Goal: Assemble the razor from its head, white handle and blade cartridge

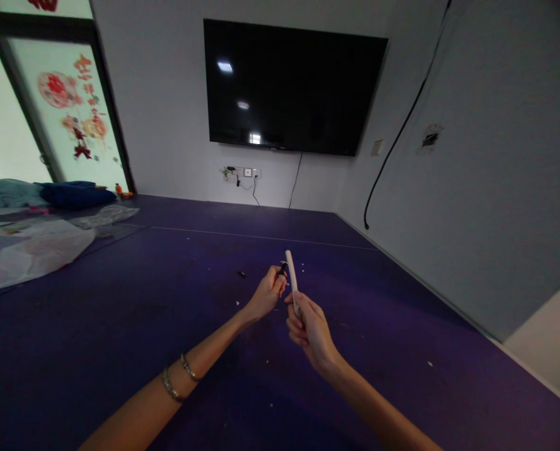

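My left hand (267,294), with two bracelets (174,382) on its wrist, is closed around a small black tool (282,269). The tool's tip is beside a slim white stick (291,270); whether they touch, I cannot tell. Closed on the lower part of that stick is my right hand (312,329), which holds it nearly upright with a slight lean to the left. Small white bits (303,270) are scattered on the purple surface around both hands. A short black piece, perhaps a cap (241,274), lies to the left of my left hand.
The wide purple surface (167,326) reaches the wall. Translucent plastic sheeting (49,254) and a dark blue cloth bundle (76,194) lie at left. A television (294,88) hangs ahead above wall sockets (247,172). A black cable (397,134) dangles on the right.
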`<state>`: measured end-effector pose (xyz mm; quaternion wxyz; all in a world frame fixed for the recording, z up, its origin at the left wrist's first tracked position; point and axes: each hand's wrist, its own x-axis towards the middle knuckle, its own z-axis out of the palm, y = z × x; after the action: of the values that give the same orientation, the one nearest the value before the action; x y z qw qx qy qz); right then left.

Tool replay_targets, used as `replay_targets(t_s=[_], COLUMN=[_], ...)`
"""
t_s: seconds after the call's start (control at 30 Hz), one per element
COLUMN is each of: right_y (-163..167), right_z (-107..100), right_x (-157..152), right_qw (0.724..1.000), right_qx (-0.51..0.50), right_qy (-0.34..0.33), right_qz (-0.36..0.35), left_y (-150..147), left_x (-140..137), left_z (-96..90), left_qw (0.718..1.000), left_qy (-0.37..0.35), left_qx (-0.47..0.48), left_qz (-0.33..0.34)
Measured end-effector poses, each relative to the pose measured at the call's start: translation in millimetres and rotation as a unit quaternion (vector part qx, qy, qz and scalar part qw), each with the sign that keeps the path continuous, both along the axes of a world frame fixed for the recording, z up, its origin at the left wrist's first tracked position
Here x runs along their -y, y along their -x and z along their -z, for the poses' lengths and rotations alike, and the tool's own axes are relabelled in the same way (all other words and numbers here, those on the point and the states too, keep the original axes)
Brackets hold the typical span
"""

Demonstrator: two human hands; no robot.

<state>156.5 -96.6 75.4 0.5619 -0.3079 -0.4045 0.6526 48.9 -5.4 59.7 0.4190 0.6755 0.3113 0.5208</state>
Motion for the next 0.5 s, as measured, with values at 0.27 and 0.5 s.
replay_targets(t_s=[0.27,0.5], right_y=[15,19], right_z=[4,7], right_x=[17,14], right_qw=[0.999,0.998], right_qx=[-0.025,-0.035], right_qy=[0.043,0.048], right_qz=[-0.017,0.007], left_y=[-2,-4], left_x=[1,4], left_z=[-1.2,0.8], left_qw=[0.999,0.999], left_qy=[0.008,0.022], left_qx=[0.032,0.02], left_qz=[-0.02,-0.011])
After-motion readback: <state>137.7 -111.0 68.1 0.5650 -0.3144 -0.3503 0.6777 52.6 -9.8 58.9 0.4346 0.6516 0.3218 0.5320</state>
